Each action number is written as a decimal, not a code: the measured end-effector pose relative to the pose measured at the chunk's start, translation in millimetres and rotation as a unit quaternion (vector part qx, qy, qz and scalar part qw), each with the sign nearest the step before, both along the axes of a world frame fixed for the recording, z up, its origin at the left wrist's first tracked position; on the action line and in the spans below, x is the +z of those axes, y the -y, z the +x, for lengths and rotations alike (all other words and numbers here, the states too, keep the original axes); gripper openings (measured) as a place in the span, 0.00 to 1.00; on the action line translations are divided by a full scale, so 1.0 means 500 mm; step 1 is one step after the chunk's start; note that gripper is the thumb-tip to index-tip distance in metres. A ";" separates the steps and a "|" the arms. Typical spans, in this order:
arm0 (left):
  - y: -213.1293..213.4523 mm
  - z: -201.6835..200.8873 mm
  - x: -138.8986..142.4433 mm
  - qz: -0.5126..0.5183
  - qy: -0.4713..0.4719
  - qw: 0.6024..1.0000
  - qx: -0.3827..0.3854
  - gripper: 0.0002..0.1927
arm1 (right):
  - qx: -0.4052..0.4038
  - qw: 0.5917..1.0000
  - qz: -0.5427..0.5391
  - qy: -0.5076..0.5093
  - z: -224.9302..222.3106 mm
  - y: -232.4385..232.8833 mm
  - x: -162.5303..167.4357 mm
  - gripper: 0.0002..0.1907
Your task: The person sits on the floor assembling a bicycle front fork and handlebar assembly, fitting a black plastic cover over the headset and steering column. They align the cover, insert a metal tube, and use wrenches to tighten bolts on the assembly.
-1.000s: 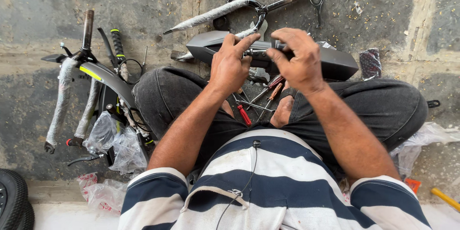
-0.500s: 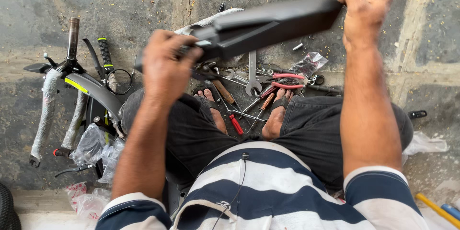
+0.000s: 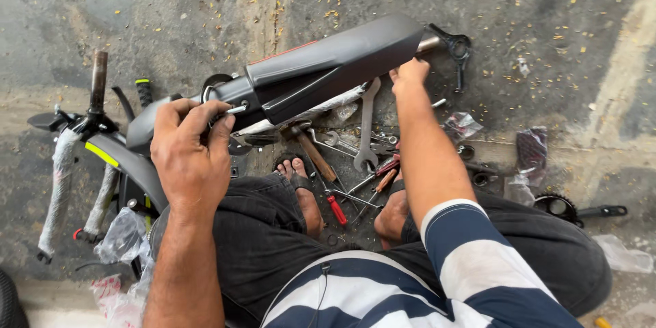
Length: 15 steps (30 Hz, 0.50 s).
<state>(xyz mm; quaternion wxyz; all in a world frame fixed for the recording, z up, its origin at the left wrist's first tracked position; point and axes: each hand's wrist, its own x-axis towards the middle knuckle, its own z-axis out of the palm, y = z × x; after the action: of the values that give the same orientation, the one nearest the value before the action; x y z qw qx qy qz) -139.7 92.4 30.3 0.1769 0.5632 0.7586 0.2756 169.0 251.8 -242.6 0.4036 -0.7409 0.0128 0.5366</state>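
Note:
I sit on the concrete floor and hold a long black plastic mudguard above my feet. My left hand grips its near left end, where a small silver bracket sticks out. At the far right end my right hand is closed on the mudguard's lower edge. The mudguard is tilted, its right end higher in the view. Under it, between my sandalled feet, lie spanners, a wooden-handled hammer and red-handled screwdrivers.
A bicycle fork and frame part wrapped in white foam lies at the left with plastic bags. A black crank arm with chainring lies at the right. Another crank arm sits past the mudguard. Small bags of parts are scattered.
The mudguard has been lifted off my lap and turned. My right hand has dropped from high on its far end to its lower edge. The view has shifted closer.

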 end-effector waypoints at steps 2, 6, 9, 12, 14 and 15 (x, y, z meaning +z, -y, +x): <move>0.001 -0.003 0.002 -0.009 -0.005 1.000 0.007 0.11 | -0.028 0.998 -0.010 -0.047 0.000 -0.008 0.000 0.06; -0.005 -0.006 -0.002 0.002 -0.008 1.000 0.003 0.11 | 0.002 0.988 0.081 -0.129 0.029 -0.008 0.029 0.07; -0.001 -0.006 0.001 0.025 -0.027 0.999 -0.004 0.11 | -0.030 0.970 0.128 -0.205 0.038 0.007 0.082 0.10; 0.009 -0.013 0.007 0.054 -0.033 0.998 0.004 0.10 | -0.049 0.942 0.240 -0.230 0.055 0.053 0.163 0.13; 0.026 -0.027 0.015 0.068 -0.041 0.997 0.015 0.09 | -0.036 0.917 0.338 -0.211 0.072 0.090 0.214 0.14; 0.035 -0.036 0.019 0.075 -0.053 0.996 0.019 0.09 | -0.025 0.902 0.386 -0.192 0.093 0.109 0.242 0.16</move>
<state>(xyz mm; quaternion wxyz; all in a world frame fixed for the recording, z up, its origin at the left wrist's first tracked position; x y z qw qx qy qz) -157.6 74.9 39.7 0.0889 0.5742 0.7546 0.3049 215.7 197.3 -121.4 0.6609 -0.4092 -0.0998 0.6211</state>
